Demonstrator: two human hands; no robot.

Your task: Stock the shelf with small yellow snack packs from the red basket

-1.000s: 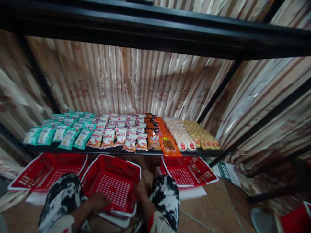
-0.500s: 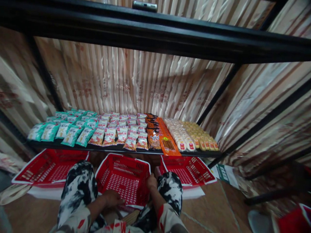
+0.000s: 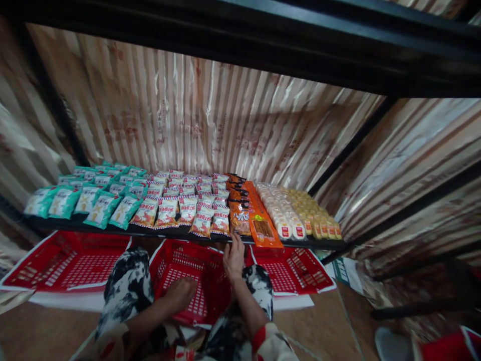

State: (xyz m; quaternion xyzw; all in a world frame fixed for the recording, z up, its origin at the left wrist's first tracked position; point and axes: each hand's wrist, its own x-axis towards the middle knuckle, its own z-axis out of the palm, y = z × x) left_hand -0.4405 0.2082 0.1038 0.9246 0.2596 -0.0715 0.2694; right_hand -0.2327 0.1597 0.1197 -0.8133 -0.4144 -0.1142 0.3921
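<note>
My right hand [image 3: 233,258] reaches up to the shelf's front edge with its fingers stretched out. Its fingertips are by the lower end of a brown-and-orange snack bag [image 3: 239,216]; whether they touch it I cannot tell. My left hand [image 3: 182,295] hovers over the middle red basket [image 3: 158,260], its fingers curled in and no object visible in it. That basket sits between my knees, and no goods show inside it. Beside the brown bags lies a large flat orange packet [image 3: 263,228], overhanging the shelf edge. White-and-orange snack bags [image 3: 203,220] line up to the left.
Teal snack bags [image 3: 101,208] fill the left of the black shelf [image 3: 146,232]. Packs of round white pieces [image 3: 284,228] and yellow packs [image 3: 319,220] are on the right. Red baskets stand left [image 3: 90,265] and right [image 3: 293,271]. A black beam [image 3: 240,45] crosses above.
My right hand has left the middle basket's rim and moved up to the shelf edge. My left hand has lifted off the near rim and curled. The view has shifted slightly.
</note>
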